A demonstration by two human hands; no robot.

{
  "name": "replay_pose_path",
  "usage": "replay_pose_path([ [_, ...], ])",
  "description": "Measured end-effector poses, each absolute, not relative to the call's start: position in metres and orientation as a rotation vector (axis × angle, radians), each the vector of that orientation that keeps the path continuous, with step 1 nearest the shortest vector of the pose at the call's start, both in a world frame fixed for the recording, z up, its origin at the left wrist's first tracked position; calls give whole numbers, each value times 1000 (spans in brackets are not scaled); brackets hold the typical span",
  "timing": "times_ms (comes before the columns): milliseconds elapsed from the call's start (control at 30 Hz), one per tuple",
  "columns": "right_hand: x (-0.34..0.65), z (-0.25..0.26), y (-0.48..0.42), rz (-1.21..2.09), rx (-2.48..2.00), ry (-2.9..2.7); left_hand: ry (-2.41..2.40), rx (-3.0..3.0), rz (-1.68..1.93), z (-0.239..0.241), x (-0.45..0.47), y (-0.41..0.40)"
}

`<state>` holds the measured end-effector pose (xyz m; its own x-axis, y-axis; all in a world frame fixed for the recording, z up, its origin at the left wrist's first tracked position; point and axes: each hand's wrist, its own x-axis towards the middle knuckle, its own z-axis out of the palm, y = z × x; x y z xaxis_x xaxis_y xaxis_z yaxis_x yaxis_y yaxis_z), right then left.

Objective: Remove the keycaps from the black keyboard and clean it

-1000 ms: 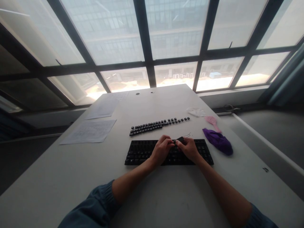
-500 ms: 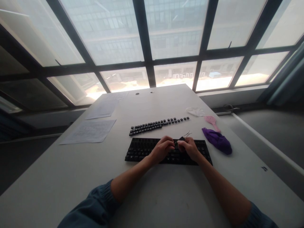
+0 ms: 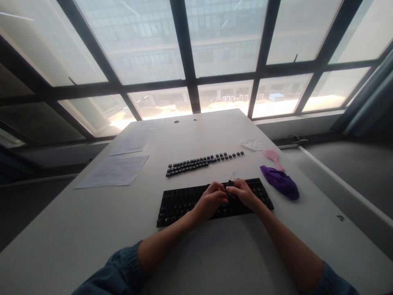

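A black keyboard [image 3: 176,200] lies slightly askew on the white table [image 3: 129,229], its left end nearer to me. Over its right half, my right hand [image 3: 245,194] pinches a small black-handled keycap puller [image 3: 230,183] with thin wire loops sticking up and away from me. My left hand [image 3: 211,200] is beside it, fingers curled together close to the puller's near end; what its fingertips hold is hidden. Beyond the keyboard, loose black keycaps [image 3: 188,165] stand in slanting rows. The far rows of the keyboard look stripped of caps, though it is too dark to be certain.
To the right lie a purple cloth pouch [image 3: 280,182], a pink brush-like item [image 3: 271,155] and a crumpled clear plastic bag [image 3: 252,144]. Sheets of paper [image 3: 113,173] rest on the left. Windows [image 3: 225,98] rise behind the table's far edge.
The keyboard has turned, its left end coming toward me. The puller in my right hand has shifted left, with its wire loops standing more upright.
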<state>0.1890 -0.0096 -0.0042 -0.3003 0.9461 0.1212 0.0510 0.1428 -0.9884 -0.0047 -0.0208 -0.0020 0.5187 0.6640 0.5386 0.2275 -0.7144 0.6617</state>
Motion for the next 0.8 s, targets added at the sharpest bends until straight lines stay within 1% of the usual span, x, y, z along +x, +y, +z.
replay_pose_path([
  [167, 185, 1, -17, 1066, -948, -1533, 942, 2205, 1224, 4, -6, -20],
  [300, 183, 2, -17, 945, -910, -1582, 1080, 2095, 1153, 6, -6, -15],
  [367, 182, 2, -16, 885, -875, -1623, 1099, 2095, 1109, 5, -7, -14],
  [467, 181, -1, -15, 831, -851, -1667, 1124, 2039, 1158, 1, -6, -14],
  [633, 178, -5, -16, 717, -971, -1704, 1061, 1905, 1198, -3, -5, -15],
  [800, 178, 3, -19, 697, -962, -1778, 1037, 1757, 1191, -3, -4, -13],
])
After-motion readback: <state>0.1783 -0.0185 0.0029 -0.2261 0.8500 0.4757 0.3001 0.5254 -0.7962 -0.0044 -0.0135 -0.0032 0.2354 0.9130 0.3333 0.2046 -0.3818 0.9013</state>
